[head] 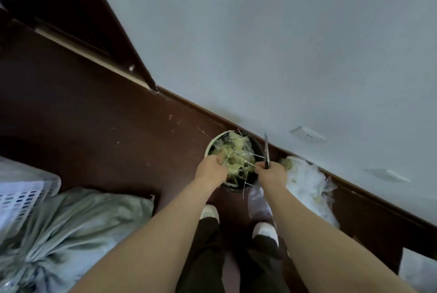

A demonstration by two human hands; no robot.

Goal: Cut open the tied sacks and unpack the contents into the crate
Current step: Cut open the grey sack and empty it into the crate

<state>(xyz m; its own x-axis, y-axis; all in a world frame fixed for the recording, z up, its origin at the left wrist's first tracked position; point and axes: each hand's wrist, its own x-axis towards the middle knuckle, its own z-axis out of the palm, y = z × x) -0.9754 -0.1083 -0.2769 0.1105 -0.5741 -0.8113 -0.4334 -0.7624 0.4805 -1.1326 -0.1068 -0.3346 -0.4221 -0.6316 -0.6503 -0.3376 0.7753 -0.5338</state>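
View from above, with the round bin [209, 147] as my reference point. It stands on the dark floor [106, 127], against the foot of the pale wall [260, 44], and is heaped with yellow-green shreds [233, 151] crossed by thin pale strands [238, 158].

My left hand [211, 169] hangs over the bin's near-left rim with its fingers curled down into the heap. The back of the hand hides the fingertips, so I cannot tell whether it holds anything. My right hand [272, 172], over the near-right rim, is closed round the handle of a knife [266, 151], blade pointing up toward the wall. Both forearms cover the bin's near edge.

Well to the left of the bin lies the grey-green sack [71, 226], gathered and bunched. Beyond it, at the frame edge, is the slotted white crate [21, 195]. Just right of the bin, a crumpled white plastic bag [307, 181] rests along the wall. Clear film [259, 200] lies on the near side, beside my white shoes [209, 214]. A socket plate [307, 133] sits on the wall above the bag.
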